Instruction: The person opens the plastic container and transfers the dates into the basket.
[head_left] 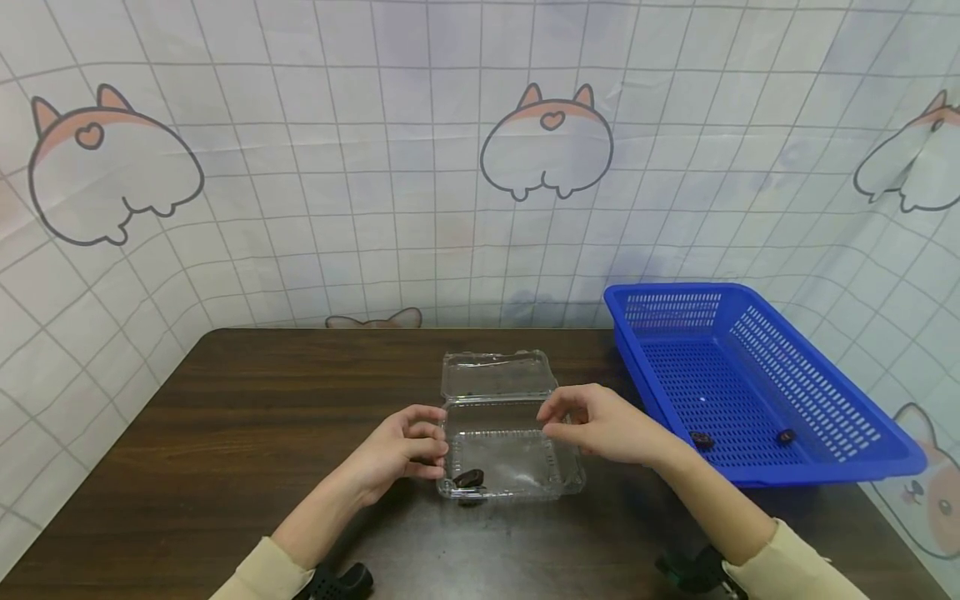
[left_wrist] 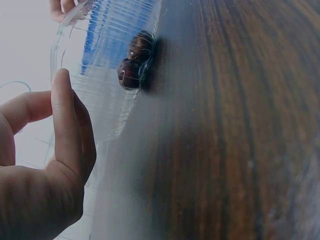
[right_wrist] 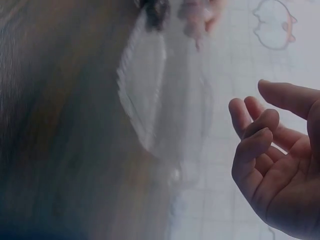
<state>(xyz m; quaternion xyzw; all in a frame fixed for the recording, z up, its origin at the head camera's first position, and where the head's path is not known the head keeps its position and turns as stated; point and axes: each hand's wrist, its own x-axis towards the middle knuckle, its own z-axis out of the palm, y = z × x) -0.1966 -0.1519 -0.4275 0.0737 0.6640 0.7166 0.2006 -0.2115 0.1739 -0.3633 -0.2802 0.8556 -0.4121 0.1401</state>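
A clear plastic clamshell box (head_left: pixel 502 467) lies on the table with its lid (head_left: pixel 498 377) folded back. Two dark brown, date-like fruits (left_wrist: pixel 132 60) show through its wall in the left wrist view; the head view has a dark fruit (head_left: pixel 469 478) in the near left corner. At the box's left side, my left hand (head_left: pixel 401 450) rests its fingertips right at the wall. Above the right part of the box is my right hand (head_left: pixel 603 423), fingers loosely bent and thumb apart from them. Nothing shows between those fingers in the right wrist view.
To the right stands a blue perforated plastic basket (head_left: pixel 847 392), with a dark fruit (head_left: pixel 702 440) and another such fruit (head_left: pixel 785 437) on its floor. The dark wooden table (head_left: pixel 262 400) ends against a white gridded curtain (head_left: pixel 375 208) printed with cartoon animals.
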